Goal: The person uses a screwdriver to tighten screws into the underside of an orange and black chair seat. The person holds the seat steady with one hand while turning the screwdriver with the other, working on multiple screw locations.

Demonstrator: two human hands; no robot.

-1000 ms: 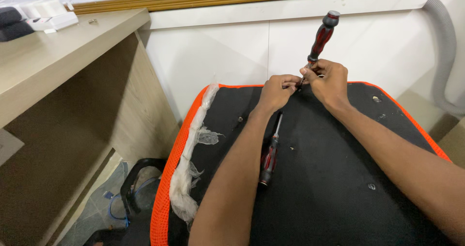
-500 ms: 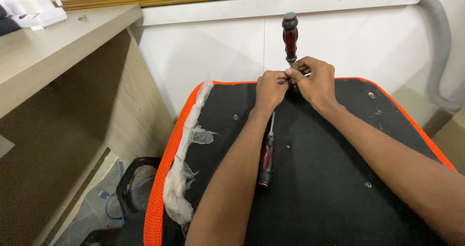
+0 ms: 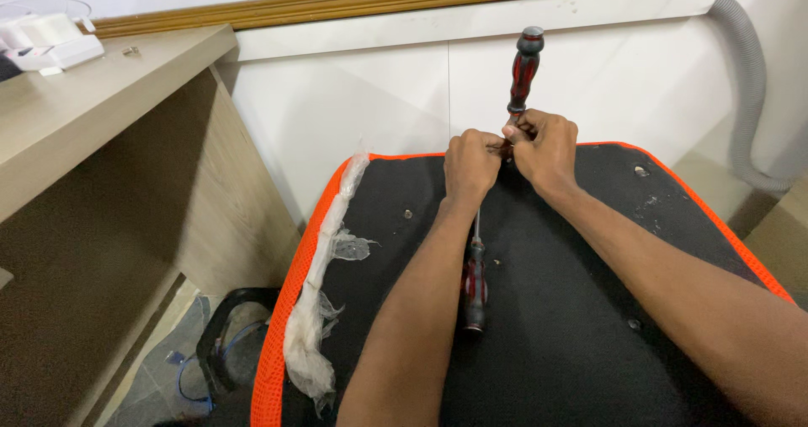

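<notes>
White wall panels topped by a wooden trim strip close the background of the head view, a grey corrugated hose curving down at the right and a pale wooden bench standing at the left. Below them lies a black panel edged in orange mesh, seemingly the underside of a chair seat, with torn clear plastic wrap hanging along its left edge. At the panel's far edge the left hand and right hand press close together, both closed around the shaft of an upright red-and-black screwdriver whose handle rises above the knuckles; its tip is hidden, so I cannot tell what it bears on. A second screwdriver lies loose on the panel beside the left forearm. Several small screw holes or fasteners dot the panel, and judging by the still-hanging wrap and the tool engaged at one spot, the work looks only partly done. On the bench top sits a clear round container beside a white block, its contents unclear.
</notes>
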